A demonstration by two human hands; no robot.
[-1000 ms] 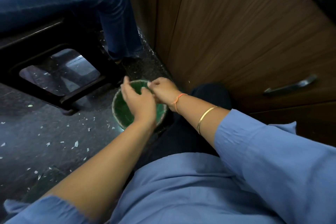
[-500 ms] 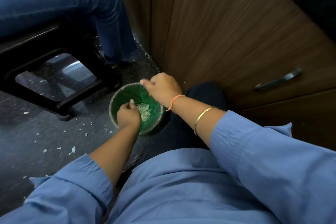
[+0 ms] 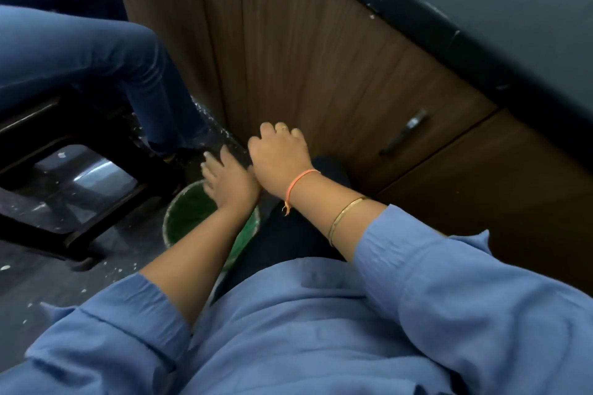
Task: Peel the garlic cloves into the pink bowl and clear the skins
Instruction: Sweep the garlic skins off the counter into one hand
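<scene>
Over green bin (image 3: 189, 218), left hand (image 3: 229, 183), fingers (image 3: 226, 155) extended.

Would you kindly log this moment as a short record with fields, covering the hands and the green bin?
Green bin: on the floor, partly hidden by the left forearm
Left hand: fingers straight, palm down over the bin
Right hand: close beside the left, fingers curled; any contents hidden
Floor: dark, scattered pale flakes
Pink bowl: not in view
Nearby: dark stool, wooden cabinet
</scene>
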